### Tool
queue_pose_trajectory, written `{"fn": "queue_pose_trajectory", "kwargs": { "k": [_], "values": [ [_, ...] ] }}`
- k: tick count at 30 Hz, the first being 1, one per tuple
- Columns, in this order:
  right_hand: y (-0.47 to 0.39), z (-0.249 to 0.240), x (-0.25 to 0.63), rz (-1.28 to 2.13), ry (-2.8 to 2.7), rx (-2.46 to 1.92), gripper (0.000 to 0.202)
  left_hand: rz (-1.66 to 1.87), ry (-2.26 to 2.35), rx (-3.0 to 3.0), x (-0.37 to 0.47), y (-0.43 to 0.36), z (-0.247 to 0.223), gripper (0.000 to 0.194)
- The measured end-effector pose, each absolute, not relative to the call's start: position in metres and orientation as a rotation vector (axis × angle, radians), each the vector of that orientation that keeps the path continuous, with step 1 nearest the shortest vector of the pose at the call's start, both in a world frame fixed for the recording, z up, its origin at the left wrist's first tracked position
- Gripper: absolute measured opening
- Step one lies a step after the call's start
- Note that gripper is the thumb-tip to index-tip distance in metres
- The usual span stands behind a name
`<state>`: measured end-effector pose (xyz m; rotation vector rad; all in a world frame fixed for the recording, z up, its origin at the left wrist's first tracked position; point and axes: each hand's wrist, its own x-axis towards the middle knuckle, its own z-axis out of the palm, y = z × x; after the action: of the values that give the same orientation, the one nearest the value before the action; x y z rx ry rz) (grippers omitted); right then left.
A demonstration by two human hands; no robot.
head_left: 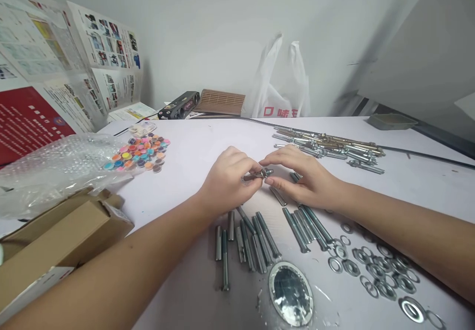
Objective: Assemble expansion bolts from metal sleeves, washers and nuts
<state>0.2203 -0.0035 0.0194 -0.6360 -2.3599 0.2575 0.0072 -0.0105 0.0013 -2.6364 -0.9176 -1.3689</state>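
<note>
Cardboard box (87, 226), 1, far L on counter (181, 171); coloured discs (139, 154) next, too many to ct. L hand (232, 176) grips 1 bolt (265, 172) mid-counter, prob. so its threaded tip faces R hand (311, 179), fingers curled about it, contact unclear. Bolt pile (326, 143) & washers (376, 269) far R, prob. sorted by type, overlapping, no exact ct.

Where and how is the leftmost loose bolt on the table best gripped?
Pinch the bolt across its near-end shaft, probably from above: it lies flat, and that end extends beyond the metal sleeve beside it, leaving both sides free.
</note>
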Motion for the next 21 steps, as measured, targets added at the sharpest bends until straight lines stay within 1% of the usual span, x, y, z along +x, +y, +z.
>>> {"fn": "queue_pose_trajectory", "kwargs": {
  "k": [3, 8, 9, 10, 13, 15, 18, 21],
  "values": [
    [-0.005, 0.021, 0.22, 0.289, -2.368, -0.632, 0.027, -1.314, -0.924, -2.619, 0.007, -0.011, 0.002, 0.005],
    [-0.008, 0.023, 0.22, 0.28, -2.353, -0.661, 0.026, -1.276, -0.938, -2.569, 0.007, -0.012, 0.002, 0.003],
    [-0.008, 0.024, 0.221, 0.276, -2.343, -0.687, 0.025, -1.273, -0.948, -2.576, 0.007, -0.012, 0.002, 0.006],
    [-0.007, 0.026, 0.223, 0.274, -2.33, -0.727, 0.024, -1.269, -0.971, -2.588, 0.007, -0.012, 0.002, 0.013],
    [0.003, 0.037, 0.233, 0.246, -2.259, -0.877, 0.024, -1.273, -1.102, -2.615, 0.008, -0.011, 0.002, 0.042],
    [0.015, 0.05, 0.246, 0.196, -2.198, -1.006, 0.025, -1.272, -1.19, -2.621, 0.007, -0.011, 0.002, 0.05],
    [0.036, 0.071, 0.274, 0.151, -2.064, -1.318, 0.026, -1.255, -1.244, -2.661, 0.005, -0.011, 0.001, 0.045],
    [0.05, 0.082, 0.303, 0.255, -1.921, -1.665, 0.027, -1.255, -1.263, -2.701, 0.004, -0.01, 0.0, 0.038]
  ]
}}
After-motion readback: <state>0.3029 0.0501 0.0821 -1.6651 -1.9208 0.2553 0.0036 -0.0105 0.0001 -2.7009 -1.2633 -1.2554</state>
